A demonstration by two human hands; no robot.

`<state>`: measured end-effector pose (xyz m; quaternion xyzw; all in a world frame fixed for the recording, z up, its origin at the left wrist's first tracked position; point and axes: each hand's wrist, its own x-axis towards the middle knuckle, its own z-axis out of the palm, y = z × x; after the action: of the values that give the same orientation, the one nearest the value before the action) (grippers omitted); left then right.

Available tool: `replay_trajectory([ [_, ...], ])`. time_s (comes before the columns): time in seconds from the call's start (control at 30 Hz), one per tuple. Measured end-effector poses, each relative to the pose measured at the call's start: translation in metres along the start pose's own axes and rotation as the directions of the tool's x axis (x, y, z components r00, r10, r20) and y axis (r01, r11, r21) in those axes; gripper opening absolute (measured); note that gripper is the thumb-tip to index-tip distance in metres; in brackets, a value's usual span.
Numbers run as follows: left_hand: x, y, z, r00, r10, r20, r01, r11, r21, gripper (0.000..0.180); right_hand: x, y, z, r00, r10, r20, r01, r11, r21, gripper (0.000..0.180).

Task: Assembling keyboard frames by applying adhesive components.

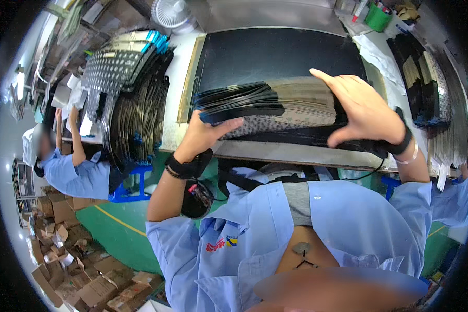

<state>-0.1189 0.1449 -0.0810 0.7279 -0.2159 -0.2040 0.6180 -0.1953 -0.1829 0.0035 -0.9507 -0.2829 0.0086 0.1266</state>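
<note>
A: Item one, the bundle of sheets. Where is it sitting?

B: I am seeing it at the near edge of the desk, resting on a black mat. It is a thick bundle of thin black and pale sheets, standing on edge and fanned out at its left end.

A: Item two, the hands.

B: I am watching the left hand closing on the fanned left end, thumb lying along the front face, the other fingers hidden behind. The right hand is pressing flat against the right end, fingers spread and mostly straight, thumb hooking low at the front. So each grip is bearing on the bundle: the left is clamping it, the right is more palming than pinching.

A: Item three, progress.

B: I am judging it as mid-way. The bundle is gathered and squeezed between both hands, but its left end is not yet squared up, and it is not lifted clear of the desk. Large curved piles of sheets are standing at the left, and more stacks at the right, so plenty appears to be waiting.

A: Anything else to log?

B: A fan at the back, a green cup, and a seated co-worker on the left.
</note>
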Motion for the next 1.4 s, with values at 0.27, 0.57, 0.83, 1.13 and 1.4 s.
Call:
replay_trajectory([
  [0.27, 0.002, -0.031, 0.042, 0.946, 0.189, -0.264, -0.207, 0.978, -0.039, 0.028, 0.023, 0.011, 0.044, 0.916, 0.051, -0.398, -0.048, 0.999, 0.019, 0.067],
  [0.57, 0.0, 0.055, 0.012, 0.964, 0.264, 0.041, -0.261, 0.897, 0.356, 0.07, 0.012, 0.025, 0.04, 0.874, 0.087, -0.478, -0.051, 0.995, 0.088, 0.05],
  [0.83, 0.132, 0.155, -0.021, 0.453, 0.889, -0.065, -0.556, 0.339, 0.759, 0.059, -0.039, 0.069, -0.005, 0.586, 0.378, -0.717, -0.031, 0.894, 0.446, 0.066],
  [1.13, 0.287, -0.034, 0.037, 0.972, 0.027, 0.235, -0.232, 0.303, 0.924, 0.096, -0.1, 0.072, -0.029, 0.423, 0.485, -0.765, -0.217, 0.874, 0.434, 0.068],
  [1.4, 0.108, 0.024, 0.195, -0.397, -0.157, 0.904, -0.371, 0.929, -0.002, 0.042, -0.116, 0.072, -0.047, 0.423, 0.447, -0.788, -0.252, 0.894, 0.372, 0.073],
])
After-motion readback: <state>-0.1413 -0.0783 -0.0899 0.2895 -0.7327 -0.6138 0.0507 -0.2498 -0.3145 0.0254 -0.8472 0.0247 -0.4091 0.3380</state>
